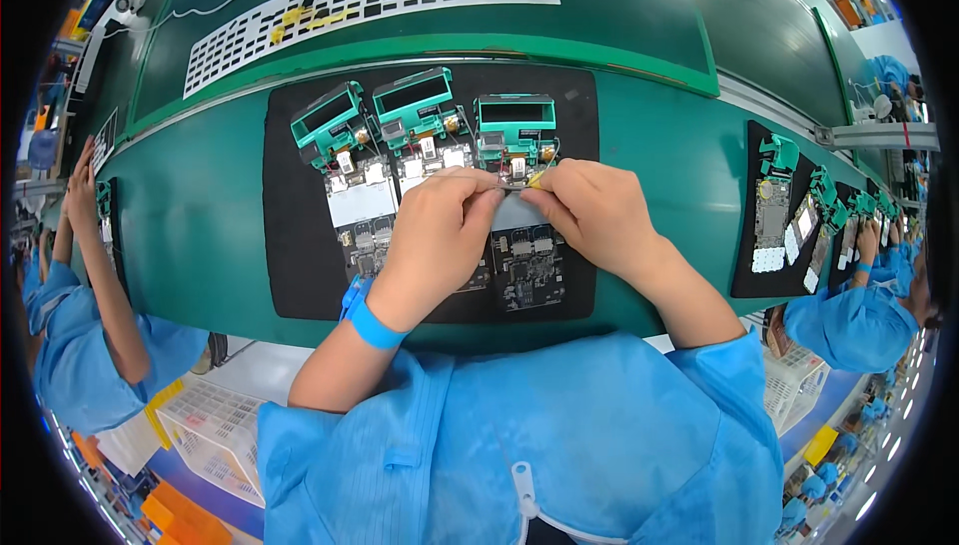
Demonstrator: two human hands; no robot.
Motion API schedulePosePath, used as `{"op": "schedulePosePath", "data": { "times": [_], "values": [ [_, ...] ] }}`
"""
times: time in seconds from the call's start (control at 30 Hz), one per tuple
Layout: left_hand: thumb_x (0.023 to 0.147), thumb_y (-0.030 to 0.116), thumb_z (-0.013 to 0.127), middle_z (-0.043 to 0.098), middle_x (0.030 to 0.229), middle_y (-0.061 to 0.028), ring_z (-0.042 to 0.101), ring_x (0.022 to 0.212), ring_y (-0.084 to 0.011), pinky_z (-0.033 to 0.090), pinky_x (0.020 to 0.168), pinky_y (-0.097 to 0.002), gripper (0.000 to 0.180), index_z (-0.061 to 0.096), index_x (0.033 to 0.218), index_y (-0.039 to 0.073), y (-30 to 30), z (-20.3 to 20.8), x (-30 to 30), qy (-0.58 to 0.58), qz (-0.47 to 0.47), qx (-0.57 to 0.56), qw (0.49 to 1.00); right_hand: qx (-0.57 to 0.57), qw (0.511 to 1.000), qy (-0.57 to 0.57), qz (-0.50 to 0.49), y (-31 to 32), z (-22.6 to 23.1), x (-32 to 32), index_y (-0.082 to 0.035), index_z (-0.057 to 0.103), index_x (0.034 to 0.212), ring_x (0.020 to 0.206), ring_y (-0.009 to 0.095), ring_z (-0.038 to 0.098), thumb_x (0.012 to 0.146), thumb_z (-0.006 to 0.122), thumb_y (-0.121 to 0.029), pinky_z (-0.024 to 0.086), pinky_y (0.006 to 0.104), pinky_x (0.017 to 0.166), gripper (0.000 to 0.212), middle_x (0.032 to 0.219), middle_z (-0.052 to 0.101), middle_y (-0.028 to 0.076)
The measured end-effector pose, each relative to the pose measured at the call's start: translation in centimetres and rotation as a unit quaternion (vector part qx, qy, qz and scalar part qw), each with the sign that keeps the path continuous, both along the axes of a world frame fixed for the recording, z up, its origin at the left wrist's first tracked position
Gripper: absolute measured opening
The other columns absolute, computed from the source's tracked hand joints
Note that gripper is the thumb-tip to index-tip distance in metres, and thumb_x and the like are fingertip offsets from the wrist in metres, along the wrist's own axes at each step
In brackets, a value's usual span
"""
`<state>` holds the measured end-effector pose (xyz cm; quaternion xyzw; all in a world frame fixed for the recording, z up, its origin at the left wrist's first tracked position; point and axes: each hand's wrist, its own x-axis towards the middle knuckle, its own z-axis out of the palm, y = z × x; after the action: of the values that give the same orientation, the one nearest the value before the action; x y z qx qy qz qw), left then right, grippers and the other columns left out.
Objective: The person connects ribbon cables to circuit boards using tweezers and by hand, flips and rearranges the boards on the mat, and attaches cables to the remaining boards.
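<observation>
From my remote seat, I see both hands meeting over the rightmost circuit board (529, 270) on the black mat (296, 245), just below its green frame (515, 129). The right hand (604, 215) pinches a small yellow piece (536, 181) between thumb and forefinger; the left hand (440, 225) has thumb and forefinger pressed together close by (whatever they grip is too small for me to tell). Two more green-framed boards (362, 203) lie to the left, and the mat rests on the green table (200, 235).
</observation>
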<state>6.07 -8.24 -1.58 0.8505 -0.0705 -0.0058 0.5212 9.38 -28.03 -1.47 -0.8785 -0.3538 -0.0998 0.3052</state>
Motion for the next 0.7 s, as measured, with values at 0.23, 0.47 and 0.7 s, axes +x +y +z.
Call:
{"op": "schedulePosePath", "data": {
  "times": [0.23,0.47,0.7],
  "values": [
    [0.082,0.001,0.071,0.06,0.079,-0.0103,0.059,0.065,-0.0218,0.046,0.055,-0.0313,0.018,0.066,0.099,-0.001,-1.5,-0.4,-0.4,-0.086,0.06,0.116,0.988,-0.074,0.993,-0.077,-0.043,-0.2,0.3,-0.7,-0.008,0.057,0.077,0.057,0.022,0.055,0.08,0.075,-0.014,0.043,0.0342,0.049,0.02,0.066,0.053,0.005],
    [0.08,0.001,0.072,0.058,0.079,-0.0089,0.057,0.063,-0.022,0.047,0.055,-0.0331,0.025,0.064,0.104,0.002,-1.7,-1.0,-0.4,-0.116,0.052,0.1,0.987,-0.114,0.982,-0.139,-0.06,0.4,-0.1,-1.2,-0.01,0.054,0.076,0.057,0.018,0.052,0.083,0.071,-0.016,0.041,0.0317,0.049,0.02,0.064,0.045,0.002],
    [0.08,0.0,0.072,0.058,0.079,-0.0084,0.056,0.062,-0.0213,0.046,0.055,-0.0323,0.027,0.065,0.106,0.002,-1.4,-1.2,-0.4,-0.126,0.038,0.092,0.987,-0.174,0.968,-0.157,-0.086,1.0,-0.3,-2.4,-0.012,0.055,0.082,0.061,0.013,0.055,0.084,0.063,-0.015,0.041,0.0282,0.052,0.009,0.068,0.049,-0.001]
  ]
}}
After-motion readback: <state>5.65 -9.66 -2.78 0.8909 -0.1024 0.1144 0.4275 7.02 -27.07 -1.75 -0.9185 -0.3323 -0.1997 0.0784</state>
